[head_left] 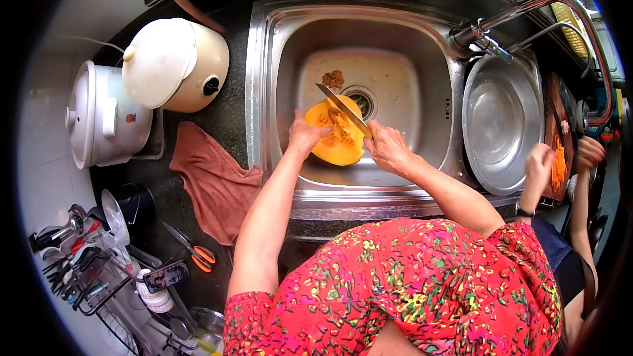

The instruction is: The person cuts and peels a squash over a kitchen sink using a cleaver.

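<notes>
Over the sink (422, 72), my left hand (304, 135) is closed on the left edge of a cut pumpkin piece (344, 151), its thumb reaching onto the orange cut face. Stringy pulp shows in the hollow of the pumpkin. My right hand (390, 149) grips the handle of a knife (344, 109). Its blade slants up and left across the pumpkin's upper part, against or just above the flesh; which of the two I cannot tell. A clump of brownish pulp (333, 79) lies on the sink floor near the drain (362, 102).
Right of the sink are a metal basin (499, 125) and faucet (488, 42). Beyond, another person's hands (539, 161) are by a board with carrot strips (559, 164). Left are a brown cloth (212, 181), scissors (191, 248), a cream cooker (210, 52) and a white cooker (99, 115).
</notes>
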Action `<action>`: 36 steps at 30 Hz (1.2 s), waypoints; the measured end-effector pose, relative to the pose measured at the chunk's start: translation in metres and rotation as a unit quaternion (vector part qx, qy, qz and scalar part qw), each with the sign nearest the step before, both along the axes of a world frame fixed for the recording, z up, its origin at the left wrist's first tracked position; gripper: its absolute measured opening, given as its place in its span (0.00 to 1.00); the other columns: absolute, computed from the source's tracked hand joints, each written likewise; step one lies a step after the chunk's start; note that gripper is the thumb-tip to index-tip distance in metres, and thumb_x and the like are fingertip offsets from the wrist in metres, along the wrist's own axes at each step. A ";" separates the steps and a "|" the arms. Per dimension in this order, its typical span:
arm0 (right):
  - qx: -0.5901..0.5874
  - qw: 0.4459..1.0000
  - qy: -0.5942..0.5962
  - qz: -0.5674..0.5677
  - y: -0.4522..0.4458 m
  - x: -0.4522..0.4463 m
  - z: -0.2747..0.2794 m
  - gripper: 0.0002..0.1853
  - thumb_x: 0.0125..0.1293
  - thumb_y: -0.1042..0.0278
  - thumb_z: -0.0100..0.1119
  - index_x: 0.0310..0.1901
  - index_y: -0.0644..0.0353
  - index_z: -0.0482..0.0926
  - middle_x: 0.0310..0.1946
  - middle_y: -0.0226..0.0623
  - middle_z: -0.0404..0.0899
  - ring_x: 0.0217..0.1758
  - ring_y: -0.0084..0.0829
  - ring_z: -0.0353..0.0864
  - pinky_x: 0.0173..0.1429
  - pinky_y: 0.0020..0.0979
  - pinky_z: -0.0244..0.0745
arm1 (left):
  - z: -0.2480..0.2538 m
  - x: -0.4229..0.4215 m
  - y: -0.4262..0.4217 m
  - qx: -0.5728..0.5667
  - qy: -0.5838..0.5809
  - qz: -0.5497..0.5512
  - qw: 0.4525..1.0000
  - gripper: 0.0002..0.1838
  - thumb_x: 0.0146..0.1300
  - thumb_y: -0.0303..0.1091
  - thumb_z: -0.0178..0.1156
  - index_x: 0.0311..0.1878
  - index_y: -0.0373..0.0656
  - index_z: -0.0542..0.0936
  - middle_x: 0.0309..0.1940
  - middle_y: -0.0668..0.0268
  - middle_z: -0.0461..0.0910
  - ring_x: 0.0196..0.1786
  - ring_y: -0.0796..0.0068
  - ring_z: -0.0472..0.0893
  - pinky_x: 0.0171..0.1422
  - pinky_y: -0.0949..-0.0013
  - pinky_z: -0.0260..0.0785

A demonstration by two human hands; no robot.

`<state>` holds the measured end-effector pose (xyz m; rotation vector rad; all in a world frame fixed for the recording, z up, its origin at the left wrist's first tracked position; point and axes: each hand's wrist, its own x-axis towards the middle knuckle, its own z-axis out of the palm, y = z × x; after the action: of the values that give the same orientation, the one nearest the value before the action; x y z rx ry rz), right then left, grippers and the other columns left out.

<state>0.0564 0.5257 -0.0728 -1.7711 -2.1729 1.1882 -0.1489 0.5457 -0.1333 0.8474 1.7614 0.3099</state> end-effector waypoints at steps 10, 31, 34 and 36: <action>0.021 1.000 -0.011 0.019 -0.007 0.005 -0.011 0.09 0.58 0.70 0.49 0.36 0.65 0.64 0.28 0.56 0.75 0.33 0.59 0.73 0.39 0.55 0.67 | 0.005 0.004 0.012 0.029 0.090 -0.093 0.991 0.44 0.36 0.50 0.72 0.54 0.33 0.65 0.46 0.45 0.76 0.53 0.50 0.75 0.59 0.60 0.66; 0.038 0.995 -0.036 0.079 -0.006 -0.006 -0.010 0.06 0.59 0.73 0.46 0.36 0.66 0.63 0.28 0.58 0.75 0.31 0.61 0.74 0.35 0.54 0.69 | 0.015 0.010 0.018 -0.043 0.076 -0.025 0.996 0.41 0.39 0.44 0.71 0.55 0.34 0.66 0.48 0.49 0.75 0.45 0.56 0.80 0.31 0.55 0.79; 0.020 0.994 -0.050 0.090 -0.003 -0.007 0.002 0.07 0.58 0.74 0.45 0.36 0.67 0.63 0.27 0.59 0.75 0.31 0.60 0.74 0.35 0.54 0.70 | 0.021 0.011 0.019 -0.042 0.095 -0.018 0.994 0.41 0.37 0.44 0.72 0.54 0.33 0.66 0.47 0.49 0.75 0.45 0.56 0.80 0.31 0.54 0.79; 0.005 0.995 -0.044 0.088 0.001 -0.008 0.012 0.08 0.55 0.76 0.45 0.37 0.68 0.65 0.26 0.59 0.75 0.31 0.60 0.75 0.37 0.54 0.70 | 0.024 0.010 0.021 -0.045 0.094 -0.022 0.994 0.41 0.37 0.44 0.72 0.53 0.32 0.66 0.47 0.49 0.76 0.45 0.56 0.80 0.31 0.54 0.79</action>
<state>0.0479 0.5264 -0.0613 -1.6884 -2.4237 1.1501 -0.1386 0.5671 -0.1090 0.8719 1.9123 0.1243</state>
